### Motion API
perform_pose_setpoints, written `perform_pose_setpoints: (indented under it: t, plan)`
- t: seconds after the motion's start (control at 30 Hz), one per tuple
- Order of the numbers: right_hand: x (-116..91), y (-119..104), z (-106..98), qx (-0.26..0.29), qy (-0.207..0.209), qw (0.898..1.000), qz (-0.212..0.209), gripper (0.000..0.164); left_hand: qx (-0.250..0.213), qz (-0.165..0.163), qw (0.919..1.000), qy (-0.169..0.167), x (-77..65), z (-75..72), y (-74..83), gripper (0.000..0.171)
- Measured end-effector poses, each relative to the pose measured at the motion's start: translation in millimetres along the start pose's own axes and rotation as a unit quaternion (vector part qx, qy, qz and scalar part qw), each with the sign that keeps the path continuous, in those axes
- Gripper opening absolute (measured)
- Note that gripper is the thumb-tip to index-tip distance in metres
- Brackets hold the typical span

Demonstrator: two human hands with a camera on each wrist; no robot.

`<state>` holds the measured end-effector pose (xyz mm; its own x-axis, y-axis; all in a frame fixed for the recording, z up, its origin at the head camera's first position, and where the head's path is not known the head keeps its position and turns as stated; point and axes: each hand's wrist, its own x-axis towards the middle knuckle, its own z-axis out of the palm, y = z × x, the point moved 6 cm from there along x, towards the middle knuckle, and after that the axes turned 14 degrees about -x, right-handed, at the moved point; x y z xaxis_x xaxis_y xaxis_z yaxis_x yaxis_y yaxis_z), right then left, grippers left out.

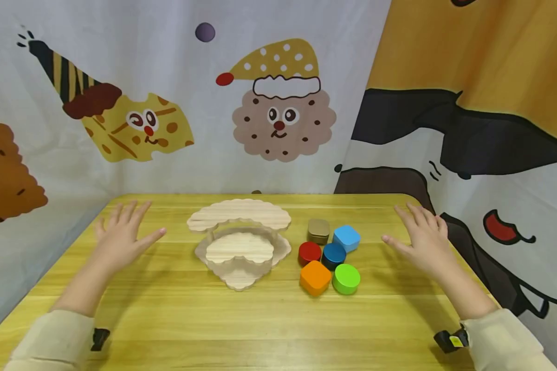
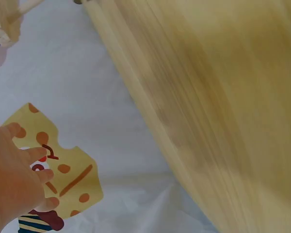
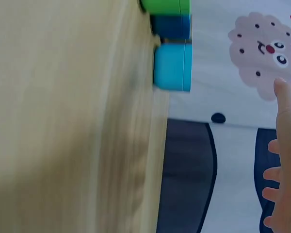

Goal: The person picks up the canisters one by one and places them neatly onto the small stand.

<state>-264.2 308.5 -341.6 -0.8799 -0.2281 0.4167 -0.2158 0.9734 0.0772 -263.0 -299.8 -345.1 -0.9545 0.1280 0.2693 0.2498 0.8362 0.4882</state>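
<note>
My left hand (image 1: pixel 120 239) hovers over the left side of the table with fingers spread, holding nothing. On the right side my right hand (image 1: pixel 424 239) is likewise raised, its fingers apart and its palm free. Between them stands a pale wooden piece with scalloped edges (image 1: pixel 239 214), perhaps a small tiered stand; a smaller scalloped panel (image 1: pixel 239 248) shows at its front. To its right, nearest my right hand, sit several small tins: gold (image 1: pixel 318 230), light blue (image 1: pixel 346 238), red (image 1: pixel 309 254), dark blue (image 1: pixel 333 256), orange (image 1: pixel 315 278) and green (image 1: pixel 346 279).
The yellowish wood-grain table (image 1: pixel 213 330) ends at a far edge against a hanging cloth (image 1: pixel 167 41) printed with cartoon food. A dark strap device (image 1: pixel 451 340) is on the right wrist, and a similar one (image 1: pixel 100 339) on the left.
</note>
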Motion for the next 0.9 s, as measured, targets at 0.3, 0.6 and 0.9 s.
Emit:
perform_pose_setpoints:
  t: [0.3, 0.6, 0.9]
  plan:
    - [-12.1, -33.2, 3.3, 0.039, 0.014, 0.999, -0.028, 0.075, -0.091, 0.024, 0.9946, 0.044, -0.7, 6.4, 16.3, 0.077]
    - [-23.3, -60.6, 8.5, 0.095, 0.027, 0.993, -0.065, 0.069, -0.166, 0.004, 0.9837, 0.07, -0.5, 16.9, 21.2, 0.075]
    - [-32.0, -71.8, 12.3, 0.149, 0.01, 0.986, -0.069, 0.066, -0.271, 0.007, 0.9603, 0.065, 7.1, 35.3, 30.9, 0.073]
